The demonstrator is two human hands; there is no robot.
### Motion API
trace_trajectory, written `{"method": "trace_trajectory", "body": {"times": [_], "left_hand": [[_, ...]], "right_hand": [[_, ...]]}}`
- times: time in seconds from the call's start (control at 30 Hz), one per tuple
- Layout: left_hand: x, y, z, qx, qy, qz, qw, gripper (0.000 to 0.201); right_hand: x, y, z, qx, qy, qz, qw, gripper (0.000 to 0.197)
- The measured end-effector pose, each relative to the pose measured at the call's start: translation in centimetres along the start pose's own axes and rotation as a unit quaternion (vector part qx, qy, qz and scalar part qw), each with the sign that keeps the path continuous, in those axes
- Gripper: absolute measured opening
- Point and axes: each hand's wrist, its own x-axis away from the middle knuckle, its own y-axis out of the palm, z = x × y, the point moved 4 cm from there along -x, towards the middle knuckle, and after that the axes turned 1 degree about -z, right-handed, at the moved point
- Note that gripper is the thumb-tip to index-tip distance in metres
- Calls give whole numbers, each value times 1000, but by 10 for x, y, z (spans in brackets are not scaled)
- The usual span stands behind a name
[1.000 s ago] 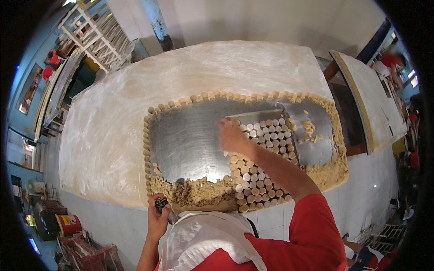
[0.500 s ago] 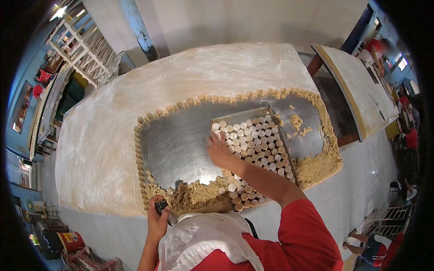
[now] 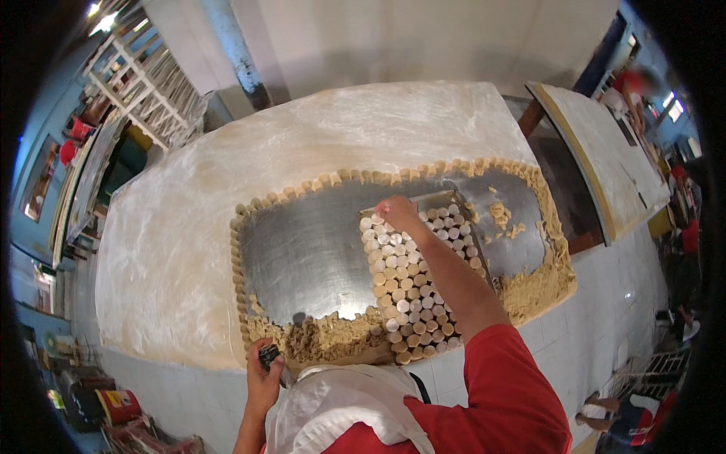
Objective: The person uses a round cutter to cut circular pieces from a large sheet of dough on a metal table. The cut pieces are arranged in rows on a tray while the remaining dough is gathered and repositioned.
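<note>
My right hand [image 3: 397, 213] is at the far end of a metal tray [image 3: 434, 201], over its back row. Its fingers are bent down and drawn together, but what they hold, if anything, is too small to make out. Small round dough pieces [image 3: 413, 281], pale and flour-dusted on top, stand in tight rows across the tray. At the table's near edge, my left hand [image 3: 264, 377] is closed round a dark-handled tool [image 3: 269, 354] with a metal part. The tool's working end is mostly hidden.
The tray lies on a bare metal surface [image 3: 299, 250] bordered by dough rounds [image 3: 325, 181]. Crumbly dough [image 3: 325, 338] lies along the near edge, with more scraps [image 3: 500, 215] at right. Beyond spreads a floured tabletop [image 3: 166, 257]. A second table [image 3: 597, 159] stands right, a person [image 3: 629, 89] behind it.
My right hand has moved from the tray's left edge farther away and to the right, up to the far row. My left hand stays near the front edge with the tool.
</note>
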Motion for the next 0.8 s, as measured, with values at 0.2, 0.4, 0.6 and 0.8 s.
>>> {"method": "trace_trajectory", "body": {"times": [0.2,0.4,0.6,0.8], "left_hand": [[-6,-5,5,16,-10,8,1000,39],[-21,1,9,-4,-29,-20,999,38],[-52,14,15,-79,22,-61,995,37],[-75,6,-13,-102,-9,-110,989,39]], "right_hand": [[15,-77,99,-11,130,77,988,23],[89,-121,219,144,218,29,965,27],[179,-140,234,341,108,71,931,35],[230,-194,272,303,412,59,857,41]]}}
